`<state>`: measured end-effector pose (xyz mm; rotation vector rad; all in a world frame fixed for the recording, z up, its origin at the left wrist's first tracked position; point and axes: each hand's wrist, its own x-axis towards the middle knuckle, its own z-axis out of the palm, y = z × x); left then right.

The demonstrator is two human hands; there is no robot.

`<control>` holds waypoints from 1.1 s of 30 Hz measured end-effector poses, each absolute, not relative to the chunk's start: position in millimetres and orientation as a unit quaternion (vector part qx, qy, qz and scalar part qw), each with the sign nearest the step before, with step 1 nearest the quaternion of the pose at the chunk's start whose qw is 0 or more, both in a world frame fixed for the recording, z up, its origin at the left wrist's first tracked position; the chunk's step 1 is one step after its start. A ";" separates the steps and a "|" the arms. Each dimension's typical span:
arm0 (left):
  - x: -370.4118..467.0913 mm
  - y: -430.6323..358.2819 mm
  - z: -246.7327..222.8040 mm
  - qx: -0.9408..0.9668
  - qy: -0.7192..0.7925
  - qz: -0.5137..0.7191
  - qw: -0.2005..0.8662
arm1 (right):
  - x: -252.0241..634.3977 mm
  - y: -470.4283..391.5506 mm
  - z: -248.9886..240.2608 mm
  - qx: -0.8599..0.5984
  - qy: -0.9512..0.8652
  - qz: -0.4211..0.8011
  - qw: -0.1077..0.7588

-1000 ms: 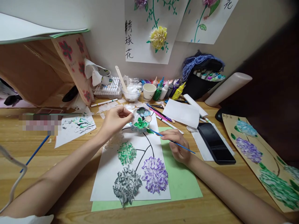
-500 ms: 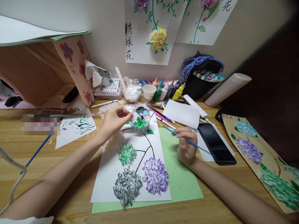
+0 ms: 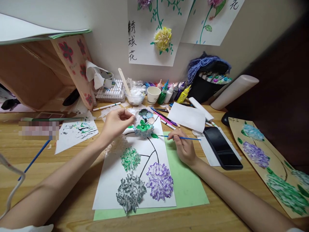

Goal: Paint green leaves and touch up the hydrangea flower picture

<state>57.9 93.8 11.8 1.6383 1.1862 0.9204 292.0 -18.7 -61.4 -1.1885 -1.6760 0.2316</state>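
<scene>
My left hand (image 3: pixel 118 121) pinches the edge of a small round paint palette (image 3: pixel 150 120), with green, dark and pale blue paint in it, held over the top of the white paper (image 3: pixel 103 193). Between the fingers of my right hand (image 3: pixel 182 145) is a thin blue paintbrush (image 3: pixel 185 138), its tip at a painted green leaf (image 3: pixel 154 136). Raised textured flowers lie on the paper: a green one (image 3: pixel 130 158), a grey one (image 3: pixel 131 193) and a purple one (image 3: pixel 159 181), joined by black stems. A blue flower is partly hidden under the palette.
Green paper (image 3: pixel 190 187) lies beneath the white sheet. A phone (image 3: pixel 222 148) and a finished flower picture (image 3: pixel 256 148) are on the right. Behind stand a paper cup (image 3: pixel 153 95), paint bottles (image 3: pixel 170 93) and a bowl of white tissue (image 3: pixel 135 96). A paint-marked paper (image 3: pixel 76 133) lies left.
My right hand has moved left and the brush has turned nearly level, its tip coming to the green leaf. My left hand still holds the palette in about the same place.
</scene>
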 end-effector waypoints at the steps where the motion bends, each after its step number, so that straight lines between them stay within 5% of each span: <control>1: 57.8 93.7 12.1 0.661 0.478 0.371 0.443 | 292.1 -18.6 -61.6 -0.494 -0.695 0.091 0.515; 33: 58.4 94.6 15.3 0.664 0.473 0.379 0.437 | 293.4 -18.6 -63.4 -0.486 -0.695 0.069 0.525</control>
